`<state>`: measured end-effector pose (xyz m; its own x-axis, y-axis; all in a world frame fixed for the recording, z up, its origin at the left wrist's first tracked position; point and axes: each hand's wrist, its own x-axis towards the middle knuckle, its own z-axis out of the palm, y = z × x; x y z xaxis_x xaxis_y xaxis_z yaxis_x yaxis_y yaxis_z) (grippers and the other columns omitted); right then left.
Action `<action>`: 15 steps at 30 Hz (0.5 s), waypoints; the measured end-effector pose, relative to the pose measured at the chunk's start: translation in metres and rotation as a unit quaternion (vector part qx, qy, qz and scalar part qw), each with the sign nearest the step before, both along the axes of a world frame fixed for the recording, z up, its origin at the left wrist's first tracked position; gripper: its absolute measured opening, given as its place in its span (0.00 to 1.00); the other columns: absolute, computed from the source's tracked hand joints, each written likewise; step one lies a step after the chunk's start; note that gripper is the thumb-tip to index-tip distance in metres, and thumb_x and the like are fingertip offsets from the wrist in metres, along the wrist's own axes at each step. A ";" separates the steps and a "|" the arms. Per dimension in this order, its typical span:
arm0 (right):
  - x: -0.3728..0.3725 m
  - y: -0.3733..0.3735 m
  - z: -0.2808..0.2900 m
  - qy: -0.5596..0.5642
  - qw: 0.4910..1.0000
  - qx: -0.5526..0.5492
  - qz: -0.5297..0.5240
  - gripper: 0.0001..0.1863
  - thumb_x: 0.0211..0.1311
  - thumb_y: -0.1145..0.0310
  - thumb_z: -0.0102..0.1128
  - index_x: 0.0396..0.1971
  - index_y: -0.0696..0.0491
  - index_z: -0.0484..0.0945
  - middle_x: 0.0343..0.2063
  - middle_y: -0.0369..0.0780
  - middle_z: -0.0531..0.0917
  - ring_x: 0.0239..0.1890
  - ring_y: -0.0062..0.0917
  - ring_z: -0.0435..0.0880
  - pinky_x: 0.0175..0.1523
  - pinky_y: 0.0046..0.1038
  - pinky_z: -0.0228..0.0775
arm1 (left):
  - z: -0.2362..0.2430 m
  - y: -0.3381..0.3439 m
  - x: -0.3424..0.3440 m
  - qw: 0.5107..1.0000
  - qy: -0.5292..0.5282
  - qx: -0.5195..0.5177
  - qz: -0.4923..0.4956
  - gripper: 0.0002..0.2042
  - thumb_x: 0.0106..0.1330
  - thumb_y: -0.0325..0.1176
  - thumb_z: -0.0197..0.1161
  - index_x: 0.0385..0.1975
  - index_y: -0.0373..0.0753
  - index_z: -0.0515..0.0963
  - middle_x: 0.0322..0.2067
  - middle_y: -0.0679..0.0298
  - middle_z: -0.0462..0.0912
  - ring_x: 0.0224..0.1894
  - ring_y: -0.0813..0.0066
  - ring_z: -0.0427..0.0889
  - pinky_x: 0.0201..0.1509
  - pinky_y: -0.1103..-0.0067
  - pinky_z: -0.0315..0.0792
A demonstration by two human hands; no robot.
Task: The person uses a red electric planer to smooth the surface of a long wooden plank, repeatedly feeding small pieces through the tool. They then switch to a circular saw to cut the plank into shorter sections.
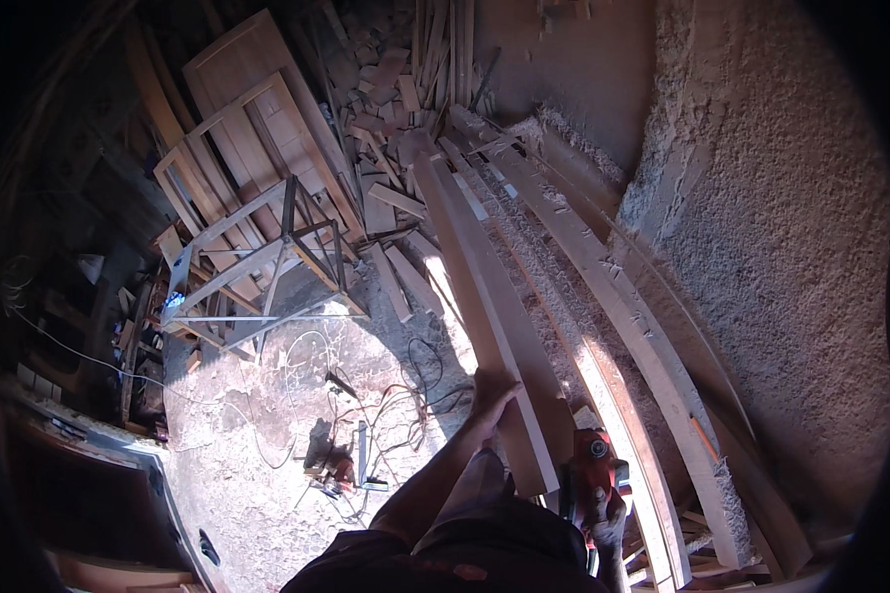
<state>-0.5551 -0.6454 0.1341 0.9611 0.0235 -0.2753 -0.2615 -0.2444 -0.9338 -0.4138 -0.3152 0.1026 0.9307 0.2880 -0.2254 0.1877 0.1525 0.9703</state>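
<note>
- Long, pale, squared wooden plank: lying left of sunlit narrow board.
- Bare left hand: laid over plank's left edge near its near end; finger closure unclear.
- Right hand: closed around red-bodied power tool, beside plank's near right corner.
</note>
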 end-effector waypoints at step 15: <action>0.025 0.026 0.005 -0.073 0.987 -0.080 0.119 0.28 0.74 0.43 0.57 0.38 0.58 0.82 0.21 0.43 0.82 0.24 0.28 0.83 0.30 0.35 0.71 | 0.217 0.088 0.104 0.871 -0.261 -0.413 0.039 0.17 0.82 0.52 0.46 0.47 0.45 0.71 0.27 0.68 0.77 0.25 0.76 0.82 0.48 0.73 0.84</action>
<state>-0.5303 -0.6191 0.1387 0.9632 0.2216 -0.1521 -0.0435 -0.4299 -0.9018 -0.3096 -0.2267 0.3191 0.9534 0.2952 0.0629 -0.2890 0.8326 0.4725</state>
